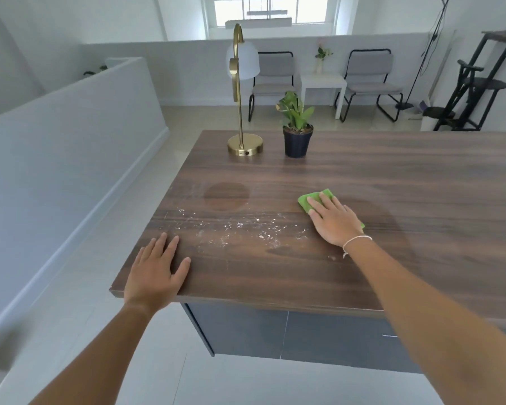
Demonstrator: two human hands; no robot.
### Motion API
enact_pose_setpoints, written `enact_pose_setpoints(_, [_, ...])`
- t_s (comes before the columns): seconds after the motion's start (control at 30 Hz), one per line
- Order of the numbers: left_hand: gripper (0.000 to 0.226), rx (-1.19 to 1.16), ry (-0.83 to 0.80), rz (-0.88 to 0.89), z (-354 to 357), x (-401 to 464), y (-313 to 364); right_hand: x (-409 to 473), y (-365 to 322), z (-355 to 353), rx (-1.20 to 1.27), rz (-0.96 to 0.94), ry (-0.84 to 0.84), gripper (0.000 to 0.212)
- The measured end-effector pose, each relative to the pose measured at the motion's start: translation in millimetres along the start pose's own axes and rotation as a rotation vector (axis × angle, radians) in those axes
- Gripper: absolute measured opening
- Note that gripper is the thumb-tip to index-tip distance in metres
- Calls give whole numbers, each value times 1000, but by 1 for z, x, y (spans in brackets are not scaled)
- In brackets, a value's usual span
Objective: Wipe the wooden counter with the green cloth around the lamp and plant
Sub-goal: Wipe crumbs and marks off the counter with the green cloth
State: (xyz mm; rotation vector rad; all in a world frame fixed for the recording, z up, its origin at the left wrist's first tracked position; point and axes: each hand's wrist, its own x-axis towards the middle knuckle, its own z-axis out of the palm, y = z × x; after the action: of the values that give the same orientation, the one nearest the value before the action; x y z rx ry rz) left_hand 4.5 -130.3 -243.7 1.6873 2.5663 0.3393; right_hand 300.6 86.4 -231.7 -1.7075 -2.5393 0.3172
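We press our right hand (335, 219) flat, fingers spread, on the green cloth (313, 200), which lies on the wooden surface (421, 200) right of the middle. Our left hand (155, 270) rests open and empty, palm down, at the near left corner. White crumbs (240, 226) lie scattered between both hands. The brass lamp (241, 92) and potted plant (297, 127) stand side by side near the far edge, well apart from the cloth.

Far beyond the hands stand two grey chairs (270, 80) (370, 80) flanking a small white side table (323, 83) with a vase of flowers (321, 58); a black rack (476, 83) stands far to their right
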Motion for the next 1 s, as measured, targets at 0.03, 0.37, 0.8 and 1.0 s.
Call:
enact_pose_setpoints(0.03, [87, -4, -5, -3, 0, -1, 0, -7, -18, 6, 8, -89, -16, 49])
enact_pose_setpoints(0.37, [88, 2, -6, -18, -1, -2, 3, -63, 82, 6, -45, -183, 74, 49])
enact_pose_setpoints(0.8, [83, -7, 0, -17, -1, -3, 2, -121, -6, 20, 23, -430, 58, 61])
enact_pose_setpoints(1.0, [76, 3, 4, -9, -1, -4, 1, -51, 56, -2, -49, 102, 83, 48])
